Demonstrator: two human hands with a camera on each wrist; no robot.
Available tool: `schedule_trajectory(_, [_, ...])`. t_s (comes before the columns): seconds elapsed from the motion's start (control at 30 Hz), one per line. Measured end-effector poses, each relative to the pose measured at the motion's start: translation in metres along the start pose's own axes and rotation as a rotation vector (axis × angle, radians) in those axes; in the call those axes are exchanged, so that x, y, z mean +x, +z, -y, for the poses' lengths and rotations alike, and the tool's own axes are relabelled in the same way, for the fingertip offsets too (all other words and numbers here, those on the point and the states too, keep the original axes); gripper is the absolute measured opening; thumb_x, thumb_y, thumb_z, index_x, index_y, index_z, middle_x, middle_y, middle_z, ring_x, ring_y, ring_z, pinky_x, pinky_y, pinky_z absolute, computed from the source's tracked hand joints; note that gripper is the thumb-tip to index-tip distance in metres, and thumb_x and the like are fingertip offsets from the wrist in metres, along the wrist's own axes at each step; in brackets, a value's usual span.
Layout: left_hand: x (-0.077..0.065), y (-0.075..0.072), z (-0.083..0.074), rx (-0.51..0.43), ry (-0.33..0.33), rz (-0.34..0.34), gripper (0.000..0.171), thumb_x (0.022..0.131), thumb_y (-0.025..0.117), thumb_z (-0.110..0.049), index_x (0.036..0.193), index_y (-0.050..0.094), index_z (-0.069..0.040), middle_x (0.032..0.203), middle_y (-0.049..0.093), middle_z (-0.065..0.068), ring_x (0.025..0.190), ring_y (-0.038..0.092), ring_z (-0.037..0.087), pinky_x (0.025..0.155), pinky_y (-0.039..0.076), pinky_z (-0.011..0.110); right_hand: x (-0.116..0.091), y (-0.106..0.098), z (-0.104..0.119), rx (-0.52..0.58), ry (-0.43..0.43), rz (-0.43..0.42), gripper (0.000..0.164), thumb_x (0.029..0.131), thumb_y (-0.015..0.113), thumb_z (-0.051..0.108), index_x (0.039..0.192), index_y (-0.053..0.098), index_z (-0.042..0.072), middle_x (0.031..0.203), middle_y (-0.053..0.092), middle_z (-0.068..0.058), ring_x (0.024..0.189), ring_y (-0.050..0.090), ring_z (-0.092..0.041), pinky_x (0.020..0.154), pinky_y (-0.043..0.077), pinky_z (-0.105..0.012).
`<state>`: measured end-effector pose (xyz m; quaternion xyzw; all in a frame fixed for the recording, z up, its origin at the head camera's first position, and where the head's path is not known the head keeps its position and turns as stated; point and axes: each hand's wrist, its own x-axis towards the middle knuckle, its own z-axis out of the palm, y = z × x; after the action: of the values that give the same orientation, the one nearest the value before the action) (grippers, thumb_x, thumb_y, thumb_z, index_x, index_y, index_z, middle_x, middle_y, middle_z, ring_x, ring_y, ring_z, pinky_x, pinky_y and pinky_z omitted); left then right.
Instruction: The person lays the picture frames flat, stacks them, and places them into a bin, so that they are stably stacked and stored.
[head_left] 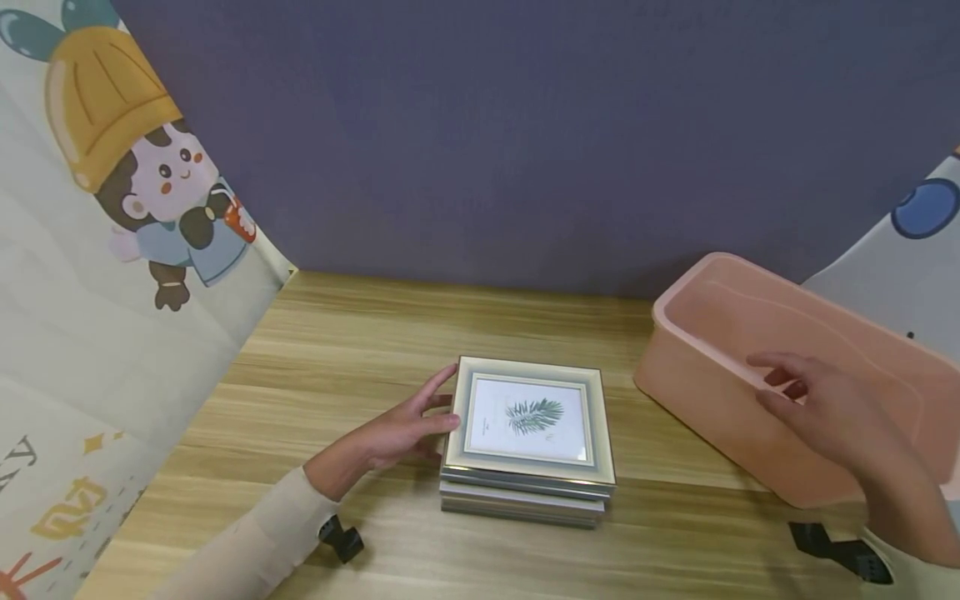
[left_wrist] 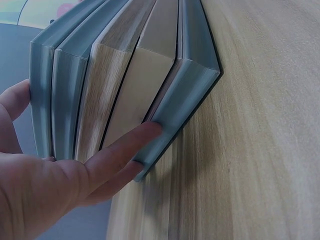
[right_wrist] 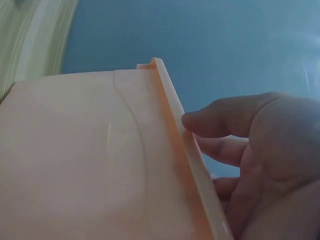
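Observation:
A stack of picture frames (left_wrist: 137, 80) lies on the wooden table, with blue-green, wood-grain and cream edges in the left wrist view. The top picture frame (head_left: 528, 421) has a pale border around a print of a green leaf. Against the stack's left side rests my left hand (head_left: 393, 433), its thumb at the top frame's edge and its fingers spread along the lower frames. To the right stands a pink plastic bin (head_left: 701, 383). My right hand (head_left: 840, 408) is over its near side, fingers loosely bent and holding nothing; in the right wrist view the thumb overlaps the rim.
A dark blue-grey panel (head_left: 480, 150) rises behind the table (head_left: 345, 342). Cloth with cartoon prints (head_left: 127, 350) hangs at the left, and more printed cloth (head_left: 877, 258) is behind the bin at the right. Black straps (head_left: 341, 537) show at both wrists.

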<state>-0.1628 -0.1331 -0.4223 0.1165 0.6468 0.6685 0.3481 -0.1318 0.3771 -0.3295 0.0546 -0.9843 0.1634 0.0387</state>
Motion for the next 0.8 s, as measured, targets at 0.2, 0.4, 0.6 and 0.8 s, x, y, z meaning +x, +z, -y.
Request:
schedule_trajectory(0.2, [0.0005, -0.0004, 0.0008, -0.004, 0.000, -0.001, 0.089, 0.103, 0.059, -0.022, 0.164, -0.004, -0.036, 0.165, 0.001, 0.031, 0.147, 0.023, 0.059, 0.098, 0.050, 0.069, 0.0000, 0.0009, -0.0015, 0.007, -0.005, 0.022, 0.036, 0.093, 0.072, 0.012, 0.127, 0.064, 0.003, 0.103, 0.068, -0.024, 0.085, 0.061, -0.032, 0.055, 0.042, -0.024])
schedule_trajectory(0.4, [0.0004, -0.0006, 0.0009, 0.009, -0.007, -0.005, 0.086, 0.103, 0.059, -0.024, 0.163, -0.001, -0.039, 0.166, 0.004, 0.029, 0.146, 0.027, 0.056, 0.097, 0.053, 0.065, 0.0010, 0.0000, -0.0017, 0.019, -0.001, 0.047, 0.035, 0.095, 0.070, 0.010, 0.128, 0.062, 0.001, 0.105, 0.067, -0.026, 0.088, 0.061, -0.036, 0.056, 0.043, -0.026])
schedule_trajectory(0.6, [0.0004, 0.0004, 0.0007, 0.009, -0.014, -0.011, 0.087, 0.102, 0.060, -0.025, 0.163, 0.000, -0.040, 0.166, 0.005, 0.027, 0.146, 0.028, 0.055, 0.098, 0.052, 0.065, 0.0015, 0.0006, -0.0030, 0.009, -0.038, 0.034, 0.033, 0.094, 0.071, 0.007, 0.125, 0.063, 0.001, 0.102, 0.067, -0.024, 0.084, 0.061, -0.030, 0.058, 0.043, -0.027])
schedule_trajectory(0.8, [-0.0003, -0.0001, 0.0003, 0.017, -0.012, -0.013, 0.088, 0.103, 0.060, -0.025, 0.164, -0.002, -0.037, 0.165, 0.004, 0.029, 0.146, 0.027, 0.056, 0.098, 0.052, 0.066, 0.0041, 0.0015, -0.0064, 0.009, -0.063, 0.037, 0.034, 0.093, 0.071, 0.005, 0.126, 0.063, 0.003, 0.103, 0.067, -0.022, 0.084, 0.060, -0.025, 0.058, 0.042, -0.024])
